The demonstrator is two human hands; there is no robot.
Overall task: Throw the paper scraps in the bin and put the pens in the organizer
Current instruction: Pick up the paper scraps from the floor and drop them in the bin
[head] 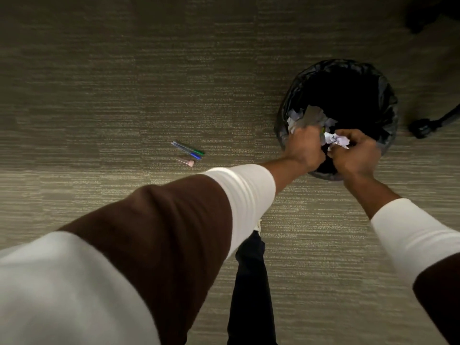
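A round bin lined with a black bag stands on the carpet at the right. Both hands are over its near rim. My left hand is closed on a bunch of white paper scraps that stick out above its fingers. My right hand pinches a crumpled white paper ball next to it. Left of the bin, a green pen and a blue pen lie side by side on the floor, with a short pink marker just below them. No organizer is in view.
Grey striped carpet covers the whole floor. A black chair-base leg with a caster reaches in at the right of the bin. My dark trouser leg is at bottom centre.
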